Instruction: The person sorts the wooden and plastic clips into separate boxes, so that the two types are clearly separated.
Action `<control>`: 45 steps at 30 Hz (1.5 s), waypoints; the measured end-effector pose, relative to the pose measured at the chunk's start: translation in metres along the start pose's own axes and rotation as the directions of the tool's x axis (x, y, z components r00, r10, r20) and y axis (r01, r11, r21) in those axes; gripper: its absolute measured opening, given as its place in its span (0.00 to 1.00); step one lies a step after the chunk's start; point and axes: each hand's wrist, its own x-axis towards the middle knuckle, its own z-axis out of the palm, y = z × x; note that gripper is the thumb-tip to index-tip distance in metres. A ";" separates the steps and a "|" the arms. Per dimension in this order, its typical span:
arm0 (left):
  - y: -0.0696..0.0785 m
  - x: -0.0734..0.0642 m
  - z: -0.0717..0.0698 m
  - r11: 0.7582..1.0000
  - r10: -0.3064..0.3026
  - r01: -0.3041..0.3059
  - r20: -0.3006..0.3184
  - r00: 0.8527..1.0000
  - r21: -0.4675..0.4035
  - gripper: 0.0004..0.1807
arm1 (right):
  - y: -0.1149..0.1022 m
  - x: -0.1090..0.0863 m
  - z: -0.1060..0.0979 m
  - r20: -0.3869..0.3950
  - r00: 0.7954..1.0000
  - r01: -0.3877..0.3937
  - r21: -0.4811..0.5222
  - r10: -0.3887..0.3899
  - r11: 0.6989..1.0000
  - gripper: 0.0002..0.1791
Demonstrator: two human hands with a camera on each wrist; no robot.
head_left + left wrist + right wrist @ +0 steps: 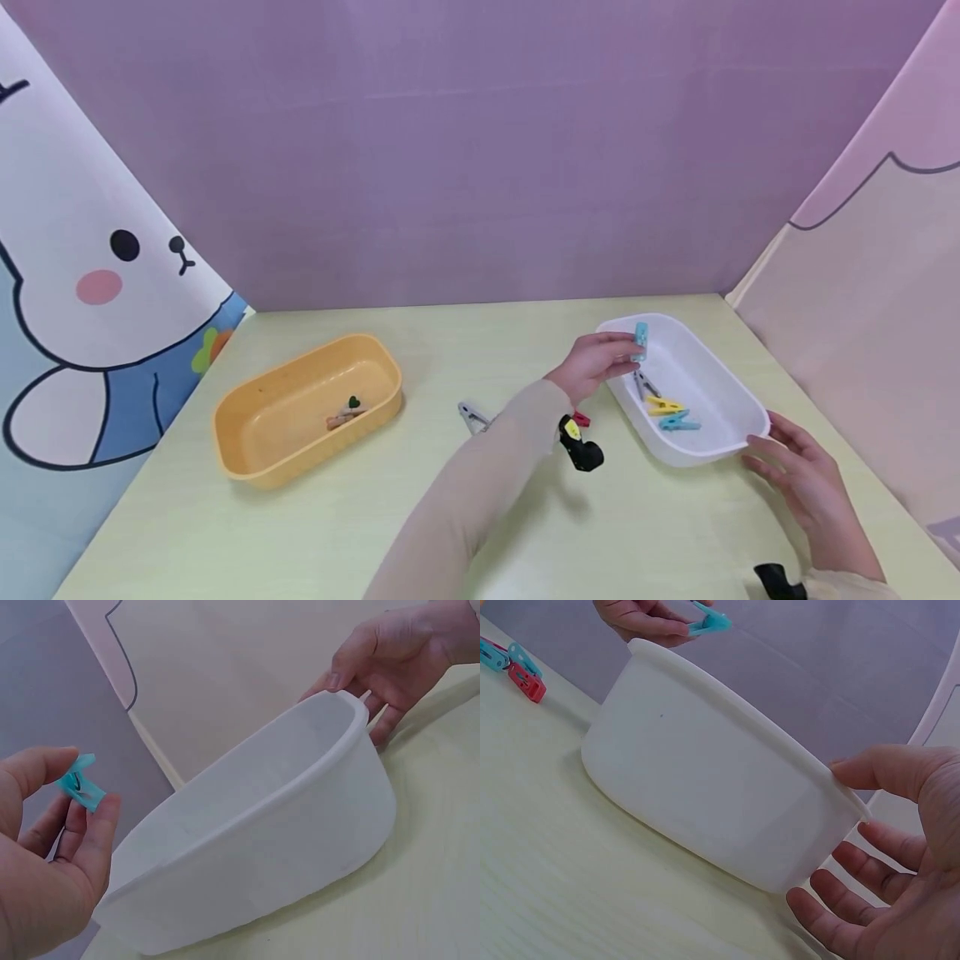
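My left hand [592, 362] pinches a teal clothespin [641, 342] between thumb and fingertips, over the far left part of a white plastic basin [716, 383]. The same clothespin [84, 786] shows its metal spring in the left wrist view. Inside the basin lie a grey clothespin [646, 384], a yellow clothespin [664, 407] and another teal clothespin [679, 422]. At the near right corner, my right hand [806, 483] holds the basin's rim. Its thumb lies on the rim in the right wrist view, with the other fingers along the outside wall.
A yellow basin [262, 475] stands at the left, with a few small clips [347, 414] in it. Between the basins lie a grey clothespin [472, 417], partly behind my left sleeve, and a red clothespin [526, 682] beside teal ones. A purple wall [480, 167] closes the back.
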 end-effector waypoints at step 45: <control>-0.027 -0.003 0.051 0.840 -0.037 0.106 -0.137 0.990 0.533 0.06 | 0.001 0.001 0.001 -0.010 1.000 -0.001 -0.005 0.001 1.000 0.23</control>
